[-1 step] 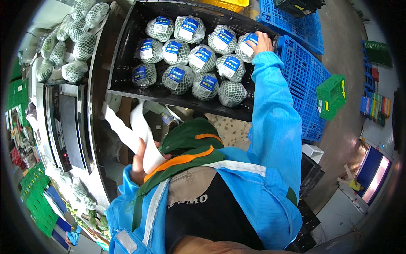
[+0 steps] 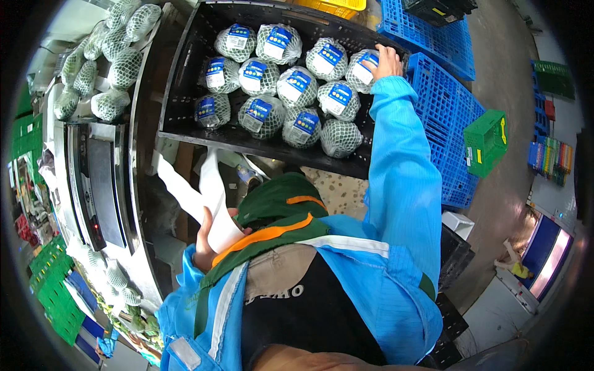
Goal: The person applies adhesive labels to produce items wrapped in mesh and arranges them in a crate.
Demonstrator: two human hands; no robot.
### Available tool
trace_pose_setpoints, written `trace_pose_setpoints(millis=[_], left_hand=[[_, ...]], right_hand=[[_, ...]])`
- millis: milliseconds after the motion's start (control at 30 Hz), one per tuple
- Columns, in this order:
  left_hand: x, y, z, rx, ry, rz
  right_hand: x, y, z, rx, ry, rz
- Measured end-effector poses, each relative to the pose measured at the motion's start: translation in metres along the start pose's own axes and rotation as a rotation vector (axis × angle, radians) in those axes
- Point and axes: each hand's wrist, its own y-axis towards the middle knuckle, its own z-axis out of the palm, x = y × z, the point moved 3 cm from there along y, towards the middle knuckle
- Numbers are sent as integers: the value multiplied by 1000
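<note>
A black crate (image 2: 260, 147) in front of me holds several rounded green pieces of produce in white foam netting. Most carry a blue-and-white label, but the nearest right one (image 2: 341, 138) shows none. At the crate's far right corner, my right hand (image 2: 388, 62) curls over a labelled piece of net-wrapped produce (image 2: 360, 71), thumb on its label. Low by my waist, my left hand (image 2: 204, 242) is closed on a long white paper strip (image 2: 213, 185), which loops and hangs toward the crate. Some of the left fingers are hidden behind the strip.
More netted produce (image 2: 125, 68) lies on the metal surface at left, beyond a dark-panelled machine (image 2: 102, 185). Blue plastic pallets (image 2: 442, 130) and a green crate (image 2: 486, 144) stand at right. A yellow crate (image 2: 334, 5) borders the far side.
</note>
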Motion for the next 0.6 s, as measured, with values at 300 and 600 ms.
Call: trace_pose_setpoints(millis=[300, 600], left_hand=[[-12, -39, -43, -522, 1006, 422], [-45, -29, -102, -599, 1089, 519]], right_hand=[[20, -17, 24, 159, -240, -171], [300, -269, -78, 609, 1259, -998]])
